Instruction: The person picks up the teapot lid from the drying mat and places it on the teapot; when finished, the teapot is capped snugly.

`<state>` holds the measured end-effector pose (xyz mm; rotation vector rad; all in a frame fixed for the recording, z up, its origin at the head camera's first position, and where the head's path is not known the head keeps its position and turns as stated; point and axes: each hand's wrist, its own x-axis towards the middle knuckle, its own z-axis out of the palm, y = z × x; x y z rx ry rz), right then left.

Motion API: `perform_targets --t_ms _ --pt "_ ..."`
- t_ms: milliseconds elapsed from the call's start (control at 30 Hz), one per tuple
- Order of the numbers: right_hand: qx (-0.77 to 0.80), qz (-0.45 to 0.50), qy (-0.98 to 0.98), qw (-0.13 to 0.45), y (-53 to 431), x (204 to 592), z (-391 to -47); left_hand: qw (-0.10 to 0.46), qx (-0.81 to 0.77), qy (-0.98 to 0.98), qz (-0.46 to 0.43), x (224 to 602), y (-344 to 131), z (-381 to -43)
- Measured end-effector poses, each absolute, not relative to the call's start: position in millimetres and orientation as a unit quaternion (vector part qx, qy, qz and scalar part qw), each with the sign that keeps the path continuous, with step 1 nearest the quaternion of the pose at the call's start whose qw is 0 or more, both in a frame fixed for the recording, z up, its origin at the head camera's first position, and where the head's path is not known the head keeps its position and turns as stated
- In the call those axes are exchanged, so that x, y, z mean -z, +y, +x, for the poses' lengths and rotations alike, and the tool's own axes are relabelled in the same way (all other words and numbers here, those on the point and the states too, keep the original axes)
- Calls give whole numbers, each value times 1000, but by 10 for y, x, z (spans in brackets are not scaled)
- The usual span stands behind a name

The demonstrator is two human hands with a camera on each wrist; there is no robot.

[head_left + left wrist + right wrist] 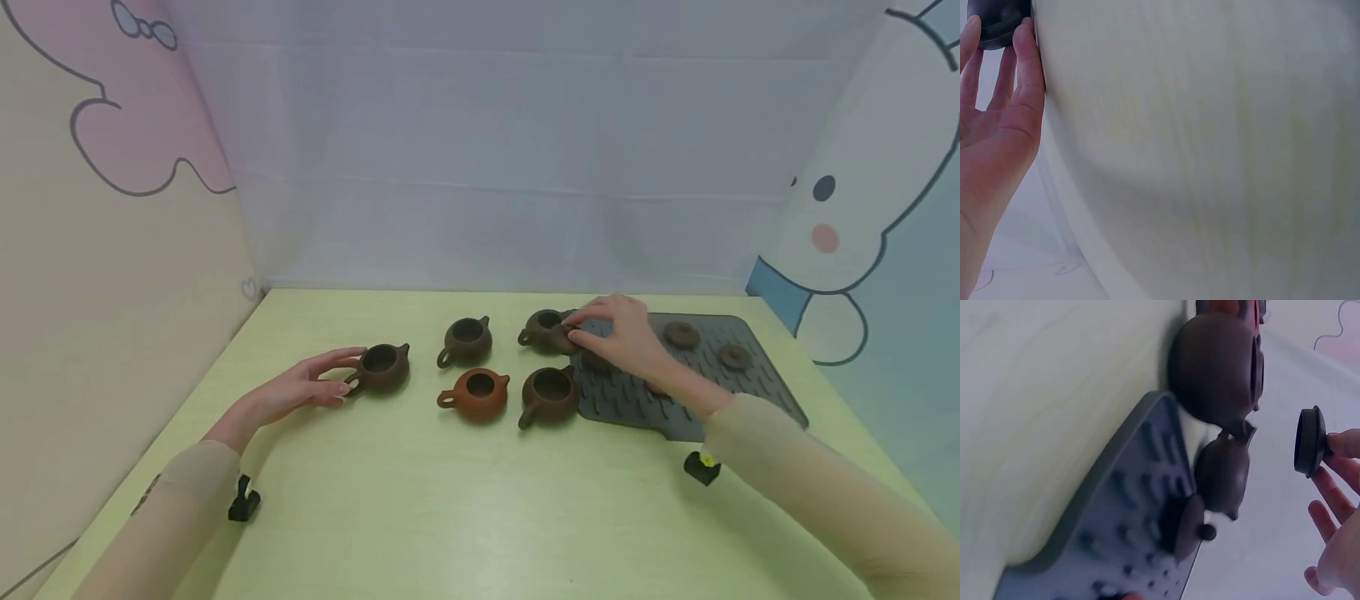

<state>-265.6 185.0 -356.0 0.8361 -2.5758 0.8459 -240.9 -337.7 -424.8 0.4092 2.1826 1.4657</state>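
Observation:
My left hand (296, 390) is at the leftmost dark brown teapot (385, 371), fingertips at its rim and thumb by its handle. In the left wrist view the fingers lie on both sides of this dark pot (1004, 22). My right hand (618, 337) pinches a dark brown teapot lid (1310, 442) by its knob, above the table near the lidless back right teapot (542, 332). Also lidless are a brown teapot (468, 342) at the back, a reddish teapot (482, 396) and a front right brown teapot (551, 397).
A dark grey studded mat (622, 408) lies on the right of the pale table (450, 500). More lids rest on it, among them one round lid (682, 335) and another lid (734, 357). My right forearm passes over the mat. A white curtain (487, 167) hangs behind.

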Motion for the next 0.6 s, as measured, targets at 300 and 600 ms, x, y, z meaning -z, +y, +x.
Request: perform_targets --t_ms 300,600 --pt "-313 344 -871 158 1265 3428 -2751 239 -532 797 156 4242 -3367 -2427" --pt "-323 370 -858 149 652 3362 -2736 236 -534 798 150 4223 -3360 -2393"
